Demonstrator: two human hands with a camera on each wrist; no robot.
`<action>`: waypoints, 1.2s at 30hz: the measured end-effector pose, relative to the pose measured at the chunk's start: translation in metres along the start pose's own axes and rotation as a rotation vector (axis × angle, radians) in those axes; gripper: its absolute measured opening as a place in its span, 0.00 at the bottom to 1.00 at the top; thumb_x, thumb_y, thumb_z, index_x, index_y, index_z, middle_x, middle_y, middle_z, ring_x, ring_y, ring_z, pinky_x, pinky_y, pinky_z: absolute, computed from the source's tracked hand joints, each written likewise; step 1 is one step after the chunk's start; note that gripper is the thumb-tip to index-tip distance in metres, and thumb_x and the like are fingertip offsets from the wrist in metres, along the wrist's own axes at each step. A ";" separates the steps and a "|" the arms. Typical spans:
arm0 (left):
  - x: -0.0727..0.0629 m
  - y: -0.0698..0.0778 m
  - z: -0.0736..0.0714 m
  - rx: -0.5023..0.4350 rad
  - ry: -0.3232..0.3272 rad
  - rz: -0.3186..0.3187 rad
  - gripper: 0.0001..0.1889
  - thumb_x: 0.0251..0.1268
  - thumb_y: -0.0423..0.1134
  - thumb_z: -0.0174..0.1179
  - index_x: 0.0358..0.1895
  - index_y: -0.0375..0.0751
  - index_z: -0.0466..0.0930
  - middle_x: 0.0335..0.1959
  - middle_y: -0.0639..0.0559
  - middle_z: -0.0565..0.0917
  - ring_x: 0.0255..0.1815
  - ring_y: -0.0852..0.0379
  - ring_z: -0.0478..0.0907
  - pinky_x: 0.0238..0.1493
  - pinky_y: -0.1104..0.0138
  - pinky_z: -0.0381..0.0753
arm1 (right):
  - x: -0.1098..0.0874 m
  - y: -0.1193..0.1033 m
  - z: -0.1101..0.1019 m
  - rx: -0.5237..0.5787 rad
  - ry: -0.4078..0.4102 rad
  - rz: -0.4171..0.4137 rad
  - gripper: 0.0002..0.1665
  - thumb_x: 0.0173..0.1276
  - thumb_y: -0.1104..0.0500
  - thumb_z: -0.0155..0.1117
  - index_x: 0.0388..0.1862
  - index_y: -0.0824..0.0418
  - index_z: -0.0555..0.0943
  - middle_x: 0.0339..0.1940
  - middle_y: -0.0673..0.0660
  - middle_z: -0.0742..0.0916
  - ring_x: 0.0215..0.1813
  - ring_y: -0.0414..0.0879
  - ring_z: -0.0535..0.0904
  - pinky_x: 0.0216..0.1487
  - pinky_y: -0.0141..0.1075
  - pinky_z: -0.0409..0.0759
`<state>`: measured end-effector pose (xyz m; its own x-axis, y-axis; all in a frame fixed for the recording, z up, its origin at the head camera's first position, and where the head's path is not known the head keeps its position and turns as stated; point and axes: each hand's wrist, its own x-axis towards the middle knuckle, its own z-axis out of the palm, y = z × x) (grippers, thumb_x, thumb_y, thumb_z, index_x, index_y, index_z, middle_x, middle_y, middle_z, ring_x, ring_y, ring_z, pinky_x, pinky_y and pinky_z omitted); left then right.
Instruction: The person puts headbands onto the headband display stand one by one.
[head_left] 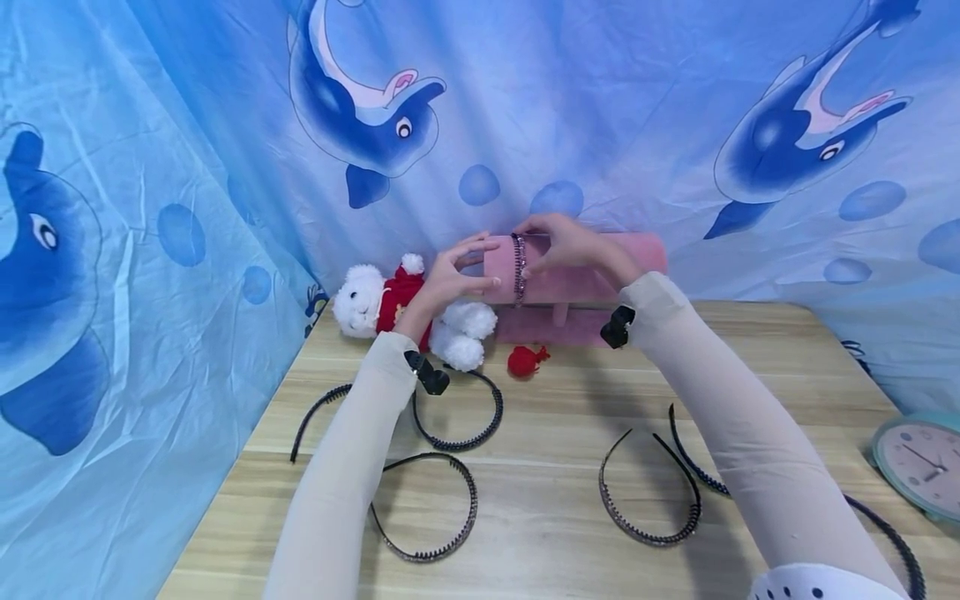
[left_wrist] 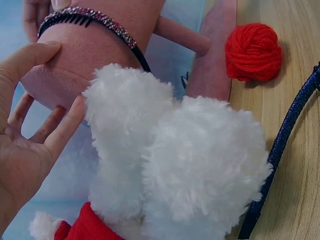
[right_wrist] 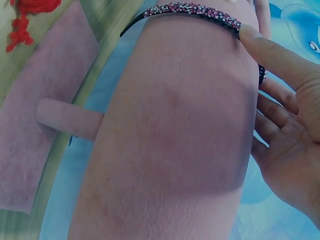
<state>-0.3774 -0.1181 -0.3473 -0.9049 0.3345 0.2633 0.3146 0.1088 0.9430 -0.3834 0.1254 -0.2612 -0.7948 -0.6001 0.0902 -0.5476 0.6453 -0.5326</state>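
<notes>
Right hand [head_left: 572, 243] has its thumb on the front of the sparkly headband [right_wrist: 194, 9] and the index finger over toward the top of it, so it's basically pinching the band across the roller. Left hand [head_left: 446, 279] is spread wide at the end of the pink roller [head_left: 570, 287], thumb resting on the surface and the other fingers fanned out around the rim.

So the headband itself: it's arched over the roller near the left end, pink and silver glittery bits along the outside, black comb teeth on the inside. The roller sits on a short post [head_left: 560, 314] above a flat pink base [head_left: 517, 325].

Just in front of that base there's a little red yarn ball [head_left: 522, 362]. Left of the stand, a white fluffy toy [head_left: 397, 300] in a red top is lying on its side, partly blocked by the left arm.

More headbands on the wood table [head_left: 540, 500]: a dark blue one [head_left: 450, 446] near the toy, a glittery one [head_left: 472, 500] closer in, another [head_left: 652, 540] toward the right, plus dark pieces half hidden behind each sleeve; can't tell how many bands those are on the right. Round clock [head_left: 922, 467] at the far right, dolphin curtain [head_left: 570, 100] behind everything.
</notes>
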 end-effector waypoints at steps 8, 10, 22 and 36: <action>-0.001 0.003 0.000 0.027 -0.025 -0.020 0.33 0.60 0.30 0.72 0.70 0.48 0.75 0.81 0.59 0.61 0.76 0.45 0.67 0.63 0.55 0.85 | 0.001 -0.007 0.009 0.007 0.008 0.019 0.46 0.58 0.59 0.80 0.74 0.61 0.70 0.73 0.60 0.76 0.74 0.55 0.70 0.80 0.50 0.65; -0.004 0.010 0.001 0.025 -0.042 -0.030 0.34 0.60 0.29 0.71 0.71 0.45 0.74 0.82 0.56 0.60 0.77 0.43 0.65 0.63 0.54 0.85 | -0.001 -0.007 0.010 0.009 0.010 0.028 0.46 0.58 0.59 0.80 0.74 0.61 0.70 0.73 0.60 0.76 0.74 0.55 0.70 0.80 0.50 0.66; -0.010 0.029 0.002 -0.022 -0.042 -0.063 0.35 0.59 0.26 0.71 0.71 0.42 0.74 0.82 0.53 0.60 0.78 0.43 0.64 0.59 0.57 0.87 | -0.012 -0.007 0.008 -0.010 0.051 -0.031 0.47 0.59 0.62 0.78 0.76 0.61 0.68 0.75 0.59 0.75 0.75 0.55 0.69 0.81 0.52 0.66; 0.003 0.004 0.003 -0.075 -0.002 -0.067 0.34 0.57 0.26 0.72 0.69 0.50 0.77 0.79 0.67 0.64 0.75 0.51 0.68 0.53 0.59 0.90 | -0.083 -0.002 -0.004 -0.114 0.060 -0.072 0.42 0.58 0.59 0.80 0.71 0.61 0.74 0.75 0.61 0.75 0.78 0.58 0.67 0.82 0.55 0.64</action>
<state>-0.3775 -0.1139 -0.3432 -0.9228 0.3303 0.1983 0.2306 0.0612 0.9711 -0.3178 0.1757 -0.2644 -0.7646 -0.6199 0.1766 -0.6274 0.6530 -0.4242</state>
